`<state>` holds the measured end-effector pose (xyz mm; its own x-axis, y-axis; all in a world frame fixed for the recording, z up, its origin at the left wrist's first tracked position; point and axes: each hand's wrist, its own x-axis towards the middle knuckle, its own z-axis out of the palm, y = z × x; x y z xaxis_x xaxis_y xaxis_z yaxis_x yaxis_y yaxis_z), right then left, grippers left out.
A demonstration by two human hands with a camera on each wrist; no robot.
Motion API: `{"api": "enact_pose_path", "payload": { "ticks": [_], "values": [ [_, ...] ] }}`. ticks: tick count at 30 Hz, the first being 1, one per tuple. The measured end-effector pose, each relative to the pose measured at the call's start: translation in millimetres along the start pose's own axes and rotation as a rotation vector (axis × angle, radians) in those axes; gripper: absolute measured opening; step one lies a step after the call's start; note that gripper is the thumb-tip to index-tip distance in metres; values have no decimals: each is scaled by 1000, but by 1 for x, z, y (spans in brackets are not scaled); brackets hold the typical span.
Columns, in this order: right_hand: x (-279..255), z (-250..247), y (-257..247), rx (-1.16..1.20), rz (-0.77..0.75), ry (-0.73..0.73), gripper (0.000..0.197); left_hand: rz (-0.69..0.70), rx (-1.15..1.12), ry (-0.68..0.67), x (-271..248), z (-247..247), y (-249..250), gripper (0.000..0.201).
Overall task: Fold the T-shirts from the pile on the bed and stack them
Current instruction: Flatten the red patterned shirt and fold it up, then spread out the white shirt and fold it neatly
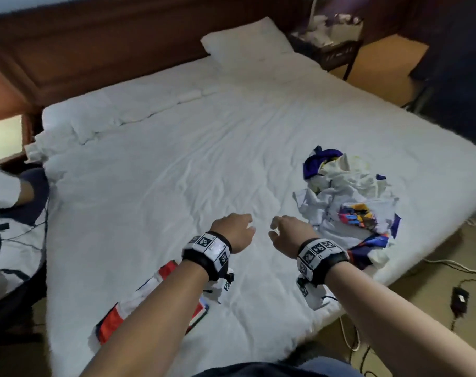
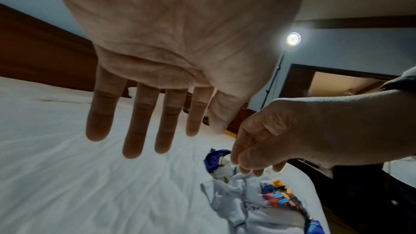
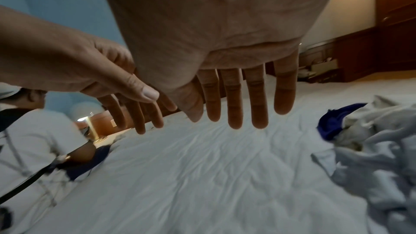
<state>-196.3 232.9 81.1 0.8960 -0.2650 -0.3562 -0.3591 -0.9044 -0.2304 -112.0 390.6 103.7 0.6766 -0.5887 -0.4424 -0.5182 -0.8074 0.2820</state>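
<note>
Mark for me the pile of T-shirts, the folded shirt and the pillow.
pile of T-shirts [image 1: 351, 202], head view, crumpled white fabric mid-pile.
folded shirt [image 1: 111, 319], head view, its red-orange panel beside the left forearm.
pillow [image 1: 247, 39], head view, its top face.

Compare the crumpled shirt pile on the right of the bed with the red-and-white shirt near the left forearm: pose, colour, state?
Pose: the shirt pile is bunched and heaped; the red-and-white shirt lies flat.
Colour: the pile is mostly white with blue patches and a multicolour print; the flat shirt shows red and white panels.
Visibility: the pile is fully in view; the flat shirt is partly hidden by the left forearm.
Shared: both lie on the white bed, and neither the left hand nor the right hand touches them.
</note>
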Motion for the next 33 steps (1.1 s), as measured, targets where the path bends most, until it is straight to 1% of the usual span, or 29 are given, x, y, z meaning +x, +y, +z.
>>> {"api": "enact_pose_path", "payload": {
  "ticks": [3, 6, 9, 13, 15, 17, 19, 20, 22, 24, 25, 27, 28, 30, 31, 32, 33],
  "values": [
    [17, -30, 63, 12, 25, 39, 31, 56, 33, -36, 47, -15, 60, 46],
    [34, -52, 129, -2, 56, 30, 31, 85, 46, -71, 95, -24, 121, 46],
    [53, -62, 198, -21, 101, -7, 25, 110, 80, -114, 145, -25, 181, 35],
    [88, -53, 286, -11, 140, -88, 23, 154, 62, -128, 208, -11, 244, 20],
    [105, -42, 322, -56, 147, -140, 38, 164, 51, -136, 233, 5, 264, 16],
    [117, -32, 350, -73, 176, -178, 54, 173, 46, -169, 254, 24, 278, 18],
    [127, -22, 369, -92, 204, -209, 57, 171, 46, -222, 270, 42, 287, 25],
    [131, -19, 376, -115, 208, -219, 53, 166, 49, -244, 277, 50, 291, 30],
    [135, -17, 385, -168, 199, -242, 39, 154, 56, -262, 289, 66, 296, 39],
    [136, -20, 388, -187, 165, -251, 27, 146, 56, -255, 297, 77, 299, 51],
    [136, -24, 388, -172, 141, -232, 24, 142, 55, -252, 300, 81, 300, 58],
    [136, -39, 386, -98, 67, -181, 23, 136, 33, -262, 305, 84, 298, 69],
    [136, -48, 385, -23, 10, -166, 25, 135, 15, -260, 305, 81, 298, 68],
    [132, -67, 379, 239, -89, -112, 27, 151, -97, -223, 307, 74, 296, 51],
    [130, -74, 376, 389, -120, -51, 23, 157, -211, -189, 306, 67, 294, 44],
    [128, -79, 373, 492, -140, 27, 17, 149, -330, -144, 305, 58, 291, 41],
    [127, -82, 370, 542, -151, 116, 11, 130, -439, -88, 302, 47, 288, 41]
  ]
}}
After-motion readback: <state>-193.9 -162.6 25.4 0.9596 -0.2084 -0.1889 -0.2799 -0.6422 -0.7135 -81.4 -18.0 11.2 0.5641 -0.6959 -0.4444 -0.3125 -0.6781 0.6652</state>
